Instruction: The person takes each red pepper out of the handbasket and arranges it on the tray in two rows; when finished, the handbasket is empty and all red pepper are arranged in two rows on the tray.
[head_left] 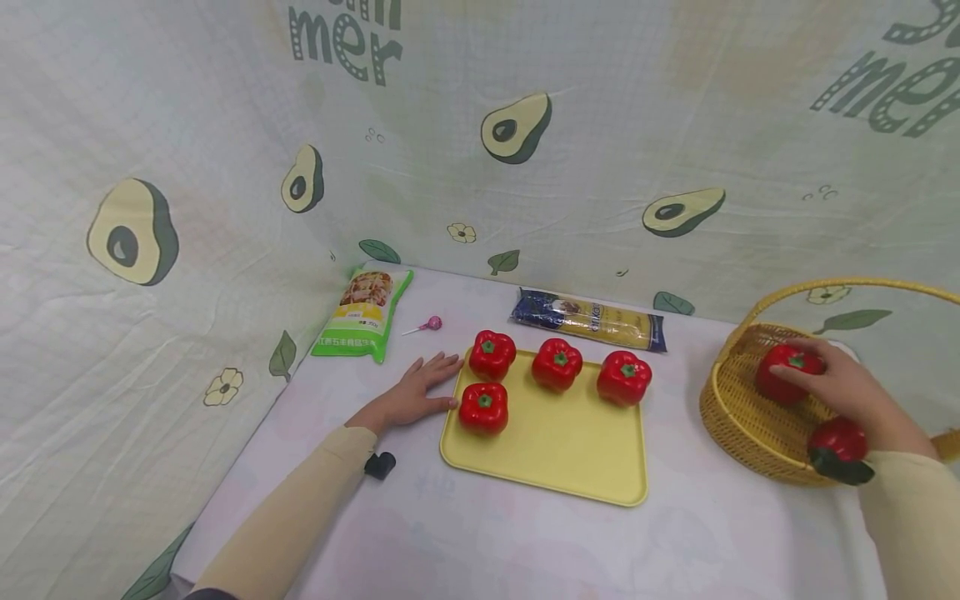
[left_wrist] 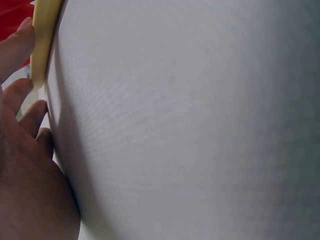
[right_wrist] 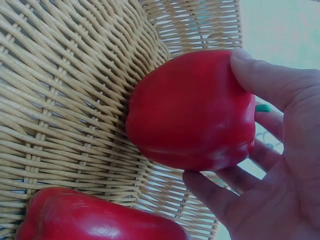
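In the head view my right hand (head_left: pixel 843 387) reaches into a yellow wicker basket (head_left: pixel 731 425) and grips a red bell pepper (head_left: pixel 776 379). Thumb and fingers hold this pepper (right_wrist: pixel 190 110) around its green-stem end in the right wrist view. A second red bell pepper (right_wrist: pixel 100 220) lies inside the basket, nearer the wrist. My left hand (head_left: pixel 412 393) rests on the table, fingers extended, at the left edge of a yellow tray (head_left: pixel 570 450). Several red bell peppers stand on that tray, one (head_left: pixel 483 408) close beside the left thumb.
A green food packet (head_left: pixel 363 308) and a pink lollipop (head_left: pixel 433 322) lie at the back left. Behind the tray is a blue-and-yellow pasta packet (head_left: pixel 588 319). The basket's tall handle (head_left: pixel 795 290) arches over it. Patterned cloth hangs behind the table.
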